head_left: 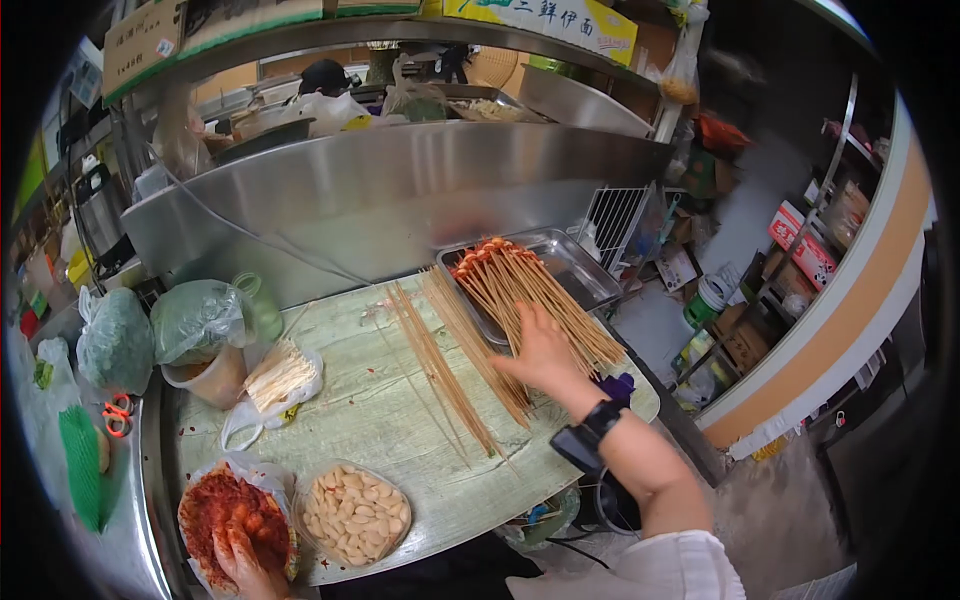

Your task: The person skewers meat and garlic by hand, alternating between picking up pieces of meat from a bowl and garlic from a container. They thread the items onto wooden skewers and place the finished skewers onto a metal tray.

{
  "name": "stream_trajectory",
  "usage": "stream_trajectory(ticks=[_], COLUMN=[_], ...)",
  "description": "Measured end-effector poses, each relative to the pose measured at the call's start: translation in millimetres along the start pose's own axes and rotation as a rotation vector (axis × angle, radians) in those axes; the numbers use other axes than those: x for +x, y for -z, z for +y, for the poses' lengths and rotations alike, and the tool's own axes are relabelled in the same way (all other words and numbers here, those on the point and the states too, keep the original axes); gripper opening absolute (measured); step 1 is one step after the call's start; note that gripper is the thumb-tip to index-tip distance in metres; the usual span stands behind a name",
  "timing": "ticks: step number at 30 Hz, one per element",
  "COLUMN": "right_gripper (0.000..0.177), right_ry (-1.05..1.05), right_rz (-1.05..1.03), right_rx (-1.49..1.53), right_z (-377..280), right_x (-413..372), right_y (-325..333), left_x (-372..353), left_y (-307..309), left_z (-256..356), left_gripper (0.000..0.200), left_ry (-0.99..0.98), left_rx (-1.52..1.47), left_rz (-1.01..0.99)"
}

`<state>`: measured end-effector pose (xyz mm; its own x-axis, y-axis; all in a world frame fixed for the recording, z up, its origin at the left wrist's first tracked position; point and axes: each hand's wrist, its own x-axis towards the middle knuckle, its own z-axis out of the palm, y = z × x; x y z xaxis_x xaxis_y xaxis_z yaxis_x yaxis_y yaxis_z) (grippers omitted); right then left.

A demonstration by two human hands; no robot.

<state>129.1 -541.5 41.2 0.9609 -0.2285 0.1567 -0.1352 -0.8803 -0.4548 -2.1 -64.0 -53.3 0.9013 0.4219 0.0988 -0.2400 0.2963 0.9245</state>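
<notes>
In the head view, the left hand point(245, 562) was in the red mix point(228, 505) in a lined bowl at the near left of the table point(370, 445), its fingers partly sunk; whether they gripped anything could not be told. The right hand point(545, 355) was open, fingers spread, over the sticks at the table's right, with no grip on them to be seen; whether it touched them was unclear.

Loaded skewers point(550, 300) lay heaped in the tray point(592, 283), red ends inside, bare ends jutting over the near rim. Loose sticks point(440, 372) lay in rows left of it. A tub of cloves point(354, 514) stood just beside the bowl, and behind them lay bagged enoki point(284, 376).
</notes>
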Motion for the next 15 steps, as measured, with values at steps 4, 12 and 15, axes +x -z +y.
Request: stream_trajectory(ticks=[4, 12, 15], right_gripper=[0.117, 0.144, 0.143], right_ry=[-0.208, -0.633, -0.541], right_rz=[-0.063, -0.315, -0.363], right_rx=[-0.502, -0.255, -0.186], right_z=[11, 71, 77], right_x=[9, 34, 46], right_y=[-2, 39, 22], left_x=[7, 2, 2], left_y=[19, 2, 3], left_z=[-18, -6, -6], left_gripper=[0.042, 0.037, 0.035], left_ry=[-0.084, -0.020, -0.052], left_rx=[-0.026, -0.110, -0.077], left_rz=[0.026, -0.022, -0.049])
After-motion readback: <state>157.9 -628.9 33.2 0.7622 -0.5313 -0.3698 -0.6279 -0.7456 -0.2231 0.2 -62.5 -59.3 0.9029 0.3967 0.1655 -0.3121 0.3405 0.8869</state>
